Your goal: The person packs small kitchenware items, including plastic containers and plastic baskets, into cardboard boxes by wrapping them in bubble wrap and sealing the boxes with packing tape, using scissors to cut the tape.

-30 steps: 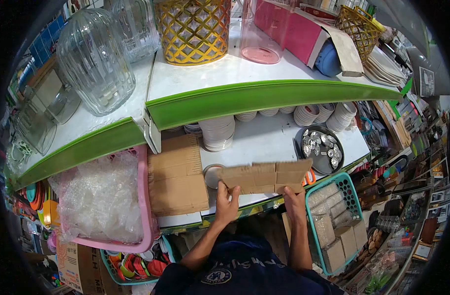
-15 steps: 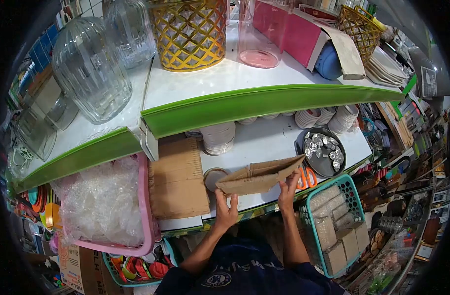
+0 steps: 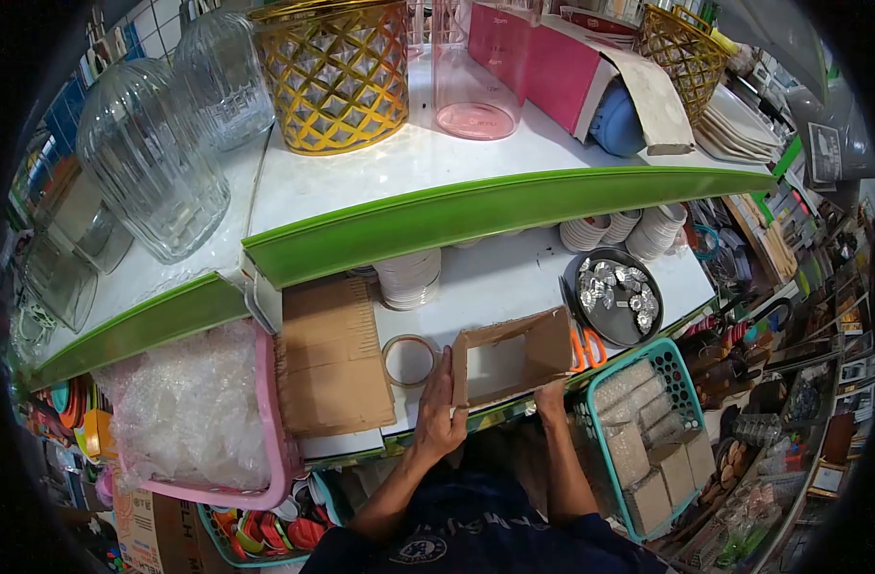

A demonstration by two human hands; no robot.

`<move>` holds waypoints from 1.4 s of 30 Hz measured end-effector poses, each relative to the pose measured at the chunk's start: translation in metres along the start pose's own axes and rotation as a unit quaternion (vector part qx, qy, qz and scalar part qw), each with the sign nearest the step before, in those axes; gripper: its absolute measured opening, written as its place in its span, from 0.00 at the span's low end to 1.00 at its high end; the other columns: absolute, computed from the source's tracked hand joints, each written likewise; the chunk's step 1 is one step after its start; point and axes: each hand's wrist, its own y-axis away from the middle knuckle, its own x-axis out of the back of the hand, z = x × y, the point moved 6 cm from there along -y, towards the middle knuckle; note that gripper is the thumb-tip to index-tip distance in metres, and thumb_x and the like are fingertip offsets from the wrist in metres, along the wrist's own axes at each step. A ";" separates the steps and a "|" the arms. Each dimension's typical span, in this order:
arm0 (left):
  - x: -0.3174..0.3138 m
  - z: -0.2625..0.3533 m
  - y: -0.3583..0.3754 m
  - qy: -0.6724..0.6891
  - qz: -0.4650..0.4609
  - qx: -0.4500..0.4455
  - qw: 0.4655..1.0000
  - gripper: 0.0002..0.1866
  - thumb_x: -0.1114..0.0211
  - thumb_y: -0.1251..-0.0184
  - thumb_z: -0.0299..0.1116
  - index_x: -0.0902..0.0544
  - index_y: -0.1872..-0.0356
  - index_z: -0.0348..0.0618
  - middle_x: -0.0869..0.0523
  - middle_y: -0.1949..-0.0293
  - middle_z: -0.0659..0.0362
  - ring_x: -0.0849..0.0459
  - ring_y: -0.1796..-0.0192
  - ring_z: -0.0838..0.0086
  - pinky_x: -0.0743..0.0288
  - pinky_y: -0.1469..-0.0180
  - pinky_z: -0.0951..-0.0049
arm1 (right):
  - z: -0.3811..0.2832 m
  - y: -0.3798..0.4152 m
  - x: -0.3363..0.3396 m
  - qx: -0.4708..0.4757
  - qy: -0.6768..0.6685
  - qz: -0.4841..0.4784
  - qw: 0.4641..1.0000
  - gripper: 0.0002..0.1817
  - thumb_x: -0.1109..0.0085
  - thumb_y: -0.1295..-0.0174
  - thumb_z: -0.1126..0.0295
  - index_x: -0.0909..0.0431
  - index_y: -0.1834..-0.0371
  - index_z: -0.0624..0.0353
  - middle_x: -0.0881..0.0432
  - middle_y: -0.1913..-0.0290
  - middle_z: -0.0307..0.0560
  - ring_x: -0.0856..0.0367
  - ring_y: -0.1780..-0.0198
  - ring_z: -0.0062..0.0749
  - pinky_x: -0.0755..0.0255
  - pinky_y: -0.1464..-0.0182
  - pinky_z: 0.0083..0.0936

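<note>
A small brown cardboard box (image 3: 549, 346) stands opened out into a four-sided frame at the front of the white counter, its hollow showing the white surface beneath. My left hand (image 3: 439, 418) presses along its left wall with the fingers stretched up that side. At the lower right corner, my right hand (image 3: 550, 398) grips the box, most of its fingers hidden behind the cardboard. Just left of the box lies a roll of tape (image 3: 389, 362). Orange-handled scissors (image 3: 592, 351) rest close to its right side.
A flat cardboard sheet (image 3: 327, 368) lies beside a pink basket (image 3: 282, 440) of bubble wrap. A dark round pan (image 3: 609, 320) holds foil-like pieces. Wrapped blocks fill a teal basket (image 3: 681, 359). The green-edged shelf (image 3: 504, 203) with glass jars (image 3: 150, 163) overhangs the counter.
The cardboard has gone from a nearly flattened, tilted piece to an opened box frame lower on the counter. My left hand now lies along its side, and the tape roll is uncovered.
</note>
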 end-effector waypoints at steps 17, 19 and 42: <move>-0.005 -0.003 0.005 -0.067 -0.001 -0.032 0.997 0.32 0.49 0.22 0.39 0.48 0.23 0.44 0.47 0.29 0.30 0.35 0.31 0.37 0.38 0.31 0.44 | -0.010 0.001 -0.014 0.163 -0.034 -0.013 0.986 0.55 0.64 0.33 0.29 0.51 0.25 0.75 0.36 0.30 0.73 0.33 0.30 0.53 0.41 0.29 0.39; -0.001 -0.001 0.002 -0.027 0.014 -0.016 0.999 0.30 0.46 0.26 0.32 0.44 0.26 0.41 0.47 0.29 0.30 0.37 0.30 0.36 0.39 0.31 0.43 | 0.000 0.011 -0.009 0.107 -0.020 -0.033 0.993 0.52 0.63 0.32 0.32 0.50 0.25 0.75 0.37 0.29 0.72 0.34 0.29 0.52 0.42 0.29 0.39; 0.005 0.005 -0.007 0.063 0.059 -0.015 0.996 0.22 0.41 0.29 0.37 0.31 0.38 0.40 0.41 0.30 0.31 0.39 0.28 0.37 0.42 0.28 0.45 | -0.026 0.008 -0.009 0.227 -0.110 0.006 0.968 0.34 0.57 0.28 0.41 0.41 0.32 0.59 0.36 0.30 0.69 0.33 0.32 0.52 0.39 0.32 0.43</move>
